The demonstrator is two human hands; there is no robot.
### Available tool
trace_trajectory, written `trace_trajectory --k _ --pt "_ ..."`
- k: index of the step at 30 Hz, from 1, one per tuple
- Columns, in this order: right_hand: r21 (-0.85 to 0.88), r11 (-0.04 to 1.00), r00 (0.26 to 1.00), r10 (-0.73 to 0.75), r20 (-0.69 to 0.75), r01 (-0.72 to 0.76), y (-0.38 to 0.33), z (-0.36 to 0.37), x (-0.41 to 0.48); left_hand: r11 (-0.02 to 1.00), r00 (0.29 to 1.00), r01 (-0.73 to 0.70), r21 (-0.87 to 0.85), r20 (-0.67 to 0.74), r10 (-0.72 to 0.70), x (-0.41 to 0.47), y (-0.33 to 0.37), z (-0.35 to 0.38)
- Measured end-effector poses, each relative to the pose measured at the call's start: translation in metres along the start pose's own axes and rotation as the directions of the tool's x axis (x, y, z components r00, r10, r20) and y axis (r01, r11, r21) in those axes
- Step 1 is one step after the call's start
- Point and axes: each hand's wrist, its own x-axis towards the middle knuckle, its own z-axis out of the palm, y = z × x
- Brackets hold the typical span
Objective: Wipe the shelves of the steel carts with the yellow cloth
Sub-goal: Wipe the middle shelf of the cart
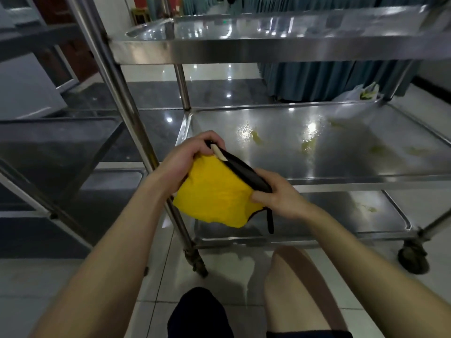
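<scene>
Fingers of the left hand [189,154] and right hand [278,195] pinch a yellow cloth [214,193] before a stained steel cart shelf [353,152].

bare forearms [117,252], dark shorts [310,334] (hem only)

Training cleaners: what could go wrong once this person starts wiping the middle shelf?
Bunched up, the yellow cloth may only smear the greenish residue across the middle shelf. The cart stands on castors, so a hard push could roll it. Smears on the lower shelf, tucked underneath, could be missed.
</scene>
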Motion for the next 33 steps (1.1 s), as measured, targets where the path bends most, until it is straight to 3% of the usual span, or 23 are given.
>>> trace_trajectory --k 5,8,11,12,14,15,17,19,20,21,23,24,25,27,29,33 --pt "-0.028 0.998 0.998 0.063 0.031 -0.062 -0.005 -0.003 0.001 0.998 0.992 -0.01 -0.065 0.121 0.018 0.001 0.005 -0.003" --pt "-0.029 0.998 0.997 0.048 -0.063 -0.05 -0.017 -0.017 0.012 0.999 1.0 0.012 -0.047 -0.028 -0.014 0.008 0.008 -0.012" --pt "-0.188 0.98 0.984 0.031 -0.178 -0.065 -0.033 -0.038 0.05 0.931 0.957 0.128 0.342 -0.289 -0.025 0.023 0.006 -0.02" --pt "-0.355 0.928 0.984 0.058 -0.169 -0.115 -0.032 -0.04 0.062 0.856 0.945 0.183 0.484 -0.326 -0.018 0.023 0.002 -0.019" --pt "-0.686 0.698 0.973 0.068 -0.22 -0.204 -0.017 -0.03 0.072 0.736 0.919 0.178 0.653 -0.377 0.112 0.007 -0.014 -0.012" --pt "-0.751 0.632 0.967 -0.013 -0.255 -0.19 -0.008 -0.017 0.069 0.71 0.87 0.124 0.693 -0.419 0.258 -0.006 -0.024 -0.006" --pt "-0.768 0.638 0.953 -0.193 -0.235 -0.06 0.008 0.012 0.063 0.657 0.63 0.086 0.749 -0.552 0.547 -0.039 -0.045 0.005" --pt "-0.795 0.606 0.972 -0.191 -0.133 0.01 0.02 0.037 0.069 0.706 0.339 0.087 0.703 -0.687 0.642 -0.056 -0.059 0.005" --pt "-0.828 0.561 0.989 -0.121 -0.091 -0.008 0.024 0.048 0.074 0.747 0.265 0.083 0.659 -0.737 0.621 -0.057 -0.064 -0.003" --pt "-0.865 0.5 0.997 -0.037 -0.065 -0.038 0.027 0.057 0.079 0.792 0.259 0.078 0.606 -0.779 0.57 -0.052 -0.065 -0.014" --pt "-0.909 0.411 0.997 0.069 -0.042 -0.067 0.032 0.072 0.082 0.917 0.401 0.016 0.399 -0.843 0.359 -0.037 -0.057 -0.036" --pt "-0.912 0.407 0.996 0.082 -0.025 -0.056 0.033 0.073 0.083 0.969 0.5 -0.026 0.247 -0.836 0.227 -0.028 -0.054 -0.044" --pt "-0.905 0.424 0.996 0.094 -0.002 -0.042 0.032 0.07 0.084 0.993 0.542 -0.038 0.108 -0.833 0.111 -0.02 -0.052 -0.049" --pt "-0.878 0.478 0.997 0.081 0.012 -0.028 0.027 0.055 0.088 1.0 0.532 -0.007 0.016 -0.847 0.017 -0.012 -0.057 -0.051" --pt "-0.881 0.474 0.999 0.031 0.023 0.005 0.027 0.048 0.092 1.0 0.489 -0.025 0.0 -0.872 0.013 -0.008 -0.068 -0.05" --pt "-0.864 0.504 0.987 0.14 0.082 0.0 0.039 0.067 0.111 0.994 0.45 -0.089 -0.063 -0.893 -0.016 -0.008 -0.087 -0.054"
